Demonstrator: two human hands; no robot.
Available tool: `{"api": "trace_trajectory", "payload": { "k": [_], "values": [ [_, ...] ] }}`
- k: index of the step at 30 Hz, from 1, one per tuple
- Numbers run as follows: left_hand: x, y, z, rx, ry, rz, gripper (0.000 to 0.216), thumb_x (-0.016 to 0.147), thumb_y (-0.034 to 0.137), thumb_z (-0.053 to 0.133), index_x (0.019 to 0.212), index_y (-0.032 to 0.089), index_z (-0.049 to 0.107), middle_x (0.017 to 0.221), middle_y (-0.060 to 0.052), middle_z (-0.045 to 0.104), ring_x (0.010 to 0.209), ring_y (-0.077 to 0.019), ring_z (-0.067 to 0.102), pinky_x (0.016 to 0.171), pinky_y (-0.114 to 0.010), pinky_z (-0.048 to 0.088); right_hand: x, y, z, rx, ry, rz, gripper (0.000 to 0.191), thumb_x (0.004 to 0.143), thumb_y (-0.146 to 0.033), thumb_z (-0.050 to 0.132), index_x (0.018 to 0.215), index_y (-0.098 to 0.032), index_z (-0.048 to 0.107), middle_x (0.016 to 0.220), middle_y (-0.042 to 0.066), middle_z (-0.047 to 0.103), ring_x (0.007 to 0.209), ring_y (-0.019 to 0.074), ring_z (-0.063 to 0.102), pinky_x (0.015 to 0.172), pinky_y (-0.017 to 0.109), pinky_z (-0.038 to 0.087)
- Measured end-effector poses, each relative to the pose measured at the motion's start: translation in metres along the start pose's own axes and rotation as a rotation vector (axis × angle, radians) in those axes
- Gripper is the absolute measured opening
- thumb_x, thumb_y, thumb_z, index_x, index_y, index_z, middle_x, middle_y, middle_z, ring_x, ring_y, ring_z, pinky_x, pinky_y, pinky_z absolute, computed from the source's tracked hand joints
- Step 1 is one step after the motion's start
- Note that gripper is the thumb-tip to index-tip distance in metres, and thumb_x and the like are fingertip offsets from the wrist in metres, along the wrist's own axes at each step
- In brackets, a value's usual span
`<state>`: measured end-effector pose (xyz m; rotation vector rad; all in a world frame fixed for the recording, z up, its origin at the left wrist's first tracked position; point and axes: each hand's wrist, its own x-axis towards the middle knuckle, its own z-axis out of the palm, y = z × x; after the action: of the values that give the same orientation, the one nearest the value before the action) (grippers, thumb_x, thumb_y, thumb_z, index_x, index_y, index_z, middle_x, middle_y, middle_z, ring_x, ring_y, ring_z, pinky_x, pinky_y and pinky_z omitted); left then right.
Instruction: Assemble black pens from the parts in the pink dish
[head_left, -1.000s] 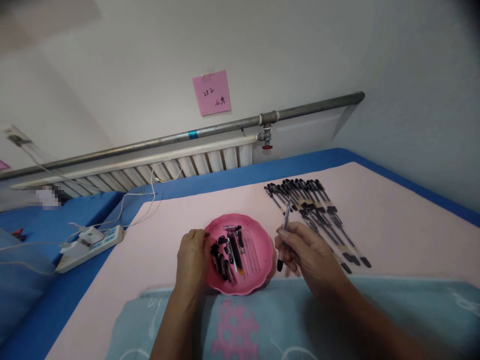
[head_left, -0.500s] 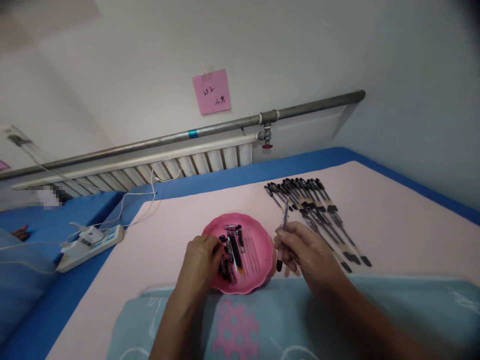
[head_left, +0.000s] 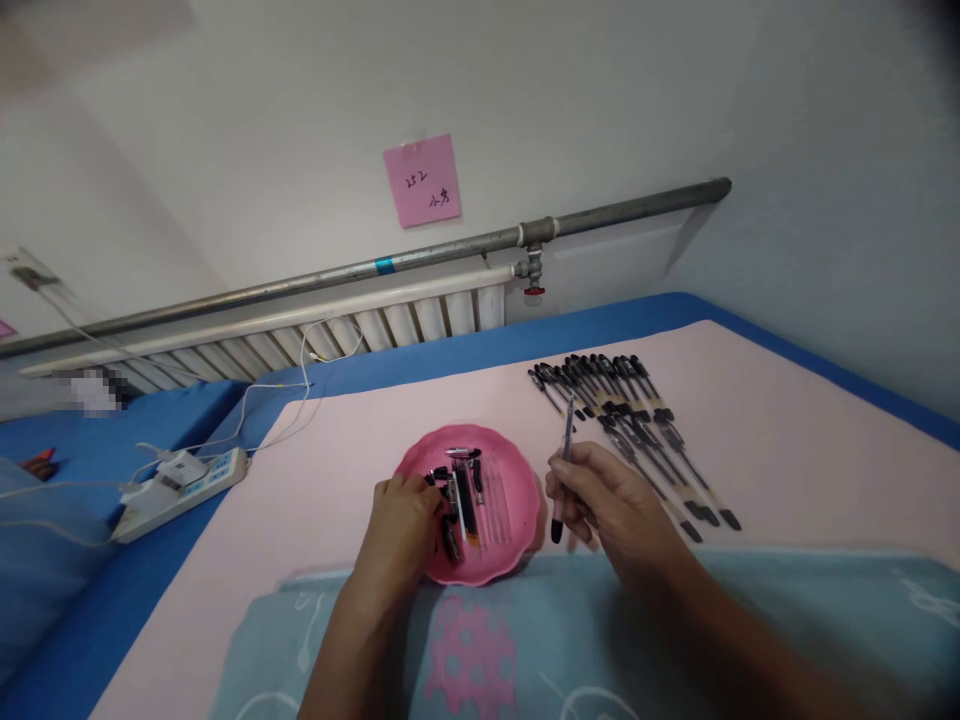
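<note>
A pink scalloped plate point(head_left: 517, 540) lies on the pink sheet, holding several black pen caps and clear pen parts point(head_left: 466, 495). My left hand point(head_left: 401, 530) rests on the plate's left side, fingers curled and pinching among the black caps; what it grips is too small to name. My right hand point(head_left: 611, 505) is closed round a pen point(head_left: 564, 460) held nearly upright, just right of the plate. Beyond it lies a row of several black-capped pens point(head_left: 630, 420).
A light blue patterned cloth point(head_left: 525, 650) covers the near edge under my forearms. A white power strip point(head_left: 176, 485) with cables sits on the blue mattress at left. A radiator point(head_left: 315, 340) and pipe point(head_left: 600, 215) run along the wall behind.
My left hand has moved from the plate's left rim rightward into the black caps and curled over them. The right hand with its pen has hardly moved.
</note>
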<state>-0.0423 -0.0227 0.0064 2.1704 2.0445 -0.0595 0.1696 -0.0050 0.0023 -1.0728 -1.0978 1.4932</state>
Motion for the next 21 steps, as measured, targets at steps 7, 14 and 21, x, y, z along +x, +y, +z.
{"api": "trace_trajectory", "payload": {
  "k": [7,14,21],
  "values": [
    [-0.003,-0.001,0.003,-0.004,-0.012,0.048,0.026,0.072,0.022,0.056,0.094,0.024,0.070,0.099,-0.009,0.064,0.098,-0.0279,0.052,0.084,-0.042,0.035,0.000,0.001,0.000,-0.008,0.006,0.000,0.026,0.073,-0.044,0.062,0.069,-0.020,0.054,0.046,-0.006,0.049,0.035,0.0076,0.039,0.032,0.019,0.030],
    [0.001,-0.012,0.011,-0.062,0.098,0.075,0.027,0.082,0.024,0.046,0.087,0.025,0.072,0.093,-0.009,0.066,0.088,-0.0233,0.055,0.081,-0.038,0.040,-0.001,0.000,0.001,-0.012,0.003,-0.014,0.025,0.075,-0.042,0.061,0.068,-0.020,0.052,0.046,-0.006,0.048,0.036,0.0071,0.039,0.032,0.018,0.029],
    [0.003,-0.018,0.016,-0.047,0.063,0.154,0.024,0.076,0.020,0.051,0.085,0.024,0.073,0.099,-0.009,0.066,0.097,-0.0243,0.055,0.090,-0.039,0.039,0.002,0.005,-0.001,-0.023,0.001,0.001,0.027,0.072,-0.046,0.062,0.068,-0.021,0.053,0.044,-0.007,0.048,0.034,0.0075,0.039,0.030,0.018,0.030]
  ]
}}
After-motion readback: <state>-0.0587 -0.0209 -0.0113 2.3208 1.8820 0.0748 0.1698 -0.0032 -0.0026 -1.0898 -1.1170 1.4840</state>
